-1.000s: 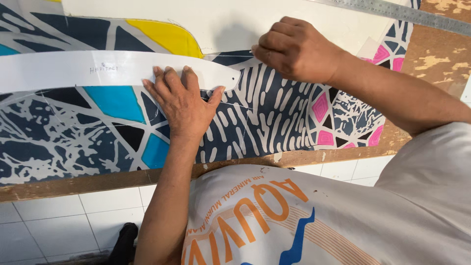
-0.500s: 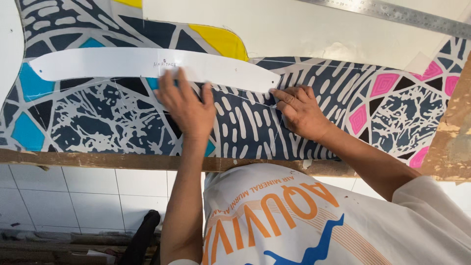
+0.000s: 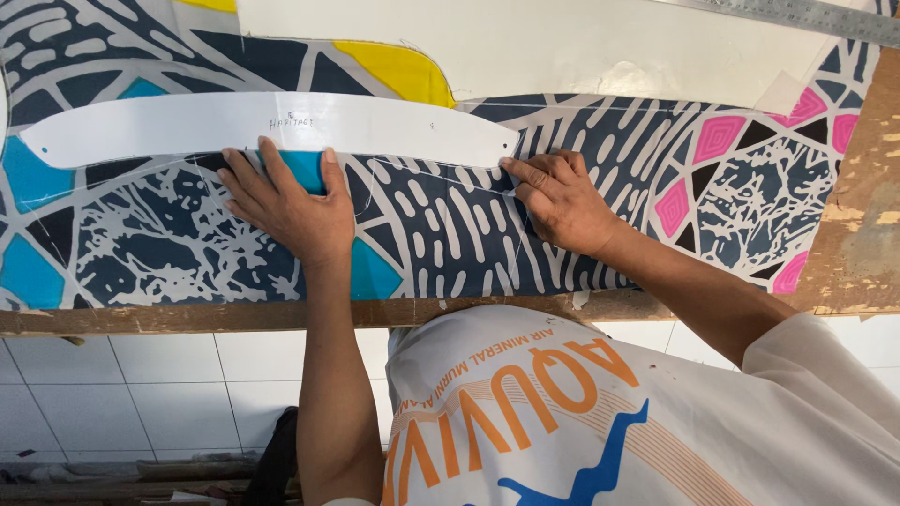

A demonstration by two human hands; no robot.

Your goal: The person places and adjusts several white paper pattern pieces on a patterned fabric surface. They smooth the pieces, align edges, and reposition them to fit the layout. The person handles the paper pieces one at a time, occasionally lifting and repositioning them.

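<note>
Left grip [image 3: 286, 201] flat beside white template [image 3: 272, 126], patterned fabric [image 3: 450, 234]

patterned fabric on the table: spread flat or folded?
Spread flat. The patterned fabric covers the wooden table in one layer, with the white template lying flat on it.

Under my hands the fabric [image 3: 450, 234] is navy with white dashes and crackle lines, turquoise patches at 9 o'clock, pink diamonds at 3, yellow at 12. The curved template [image 3: 272, 126] is plain white. My shirt [image 3: 600, 422] is white with orange and blue print.
</note>
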